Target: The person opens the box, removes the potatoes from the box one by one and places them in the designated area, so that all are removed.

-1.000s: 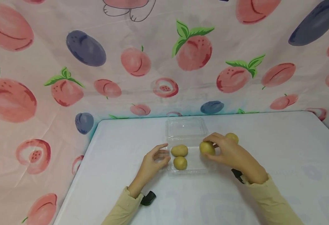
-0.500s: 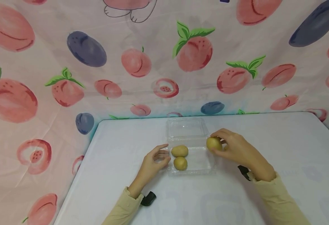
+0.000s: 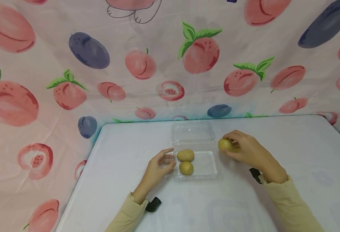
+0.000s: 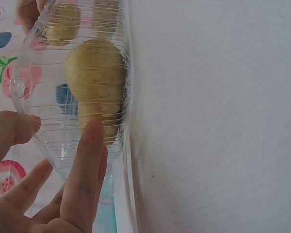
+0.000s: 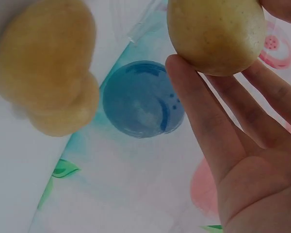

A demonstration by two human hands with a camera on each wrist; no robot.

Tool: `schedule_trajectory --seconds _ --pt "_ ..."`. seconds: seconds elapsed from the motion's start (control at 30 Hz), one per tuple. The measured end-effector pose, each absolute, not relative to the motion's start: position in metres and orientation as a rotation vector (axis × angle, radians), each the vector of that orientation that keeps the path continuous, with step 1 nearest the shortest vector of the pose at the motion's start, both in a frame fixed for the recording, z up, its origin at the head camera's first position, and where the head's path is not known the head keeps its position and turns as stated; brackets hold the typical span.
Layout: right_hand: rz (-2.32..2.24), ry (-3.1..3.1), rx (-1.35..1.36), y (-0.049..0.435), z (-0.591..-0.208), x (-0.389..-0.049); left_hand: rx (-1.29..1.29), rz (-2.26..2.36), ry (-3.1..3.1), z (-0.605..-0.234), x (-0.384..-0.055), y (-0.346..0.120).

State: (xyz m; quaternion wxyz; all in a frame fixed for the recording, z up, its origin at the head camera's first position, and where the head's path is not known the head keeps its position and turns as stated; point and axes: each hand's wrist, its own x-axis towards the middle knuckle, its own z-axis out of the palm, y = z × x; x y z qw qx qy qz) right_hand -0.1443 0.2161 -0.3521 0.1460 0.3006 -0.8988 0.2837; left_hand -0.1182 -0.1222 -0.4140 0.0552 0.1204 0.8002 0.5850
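Fingers and thumb of my right hand grip a potato just to the right of the clear plastic clamshell box. The right wrist view shows this held potato at the top. Two more potatoes lie at its left, largely hidden by the hand in the head view. Inside the box, along its left side, sit two potatoes. My left hand holds nothing, its extended fingers against the box's ridged left wall in the left wrist view.
The box's lid lies folded back toward the rear edge of the white table. A fruit-printed cloth hangs behind the table and along its left side. Dark wrist devices show below both sleeves.
My right hand has carried the gripped potato from over the box's right part to outside its right side. My left hand and the two boxed potatoes have stayed put.
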Motion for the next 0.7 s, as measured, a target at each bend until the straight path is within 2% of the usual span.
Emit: schedule_trajectory --seconds 0.43,0.7 --pt "0.812 -2.692 0.739 0.222 -0.363 -0.154 0.377 1.773 2.426 -0.381 -0.105 -0.117" --pt "0.795 -2.786 0.641 0.223 -0.370 -0.160 0.357 1.782 2.413 -0.379 -0.104 -0.117"
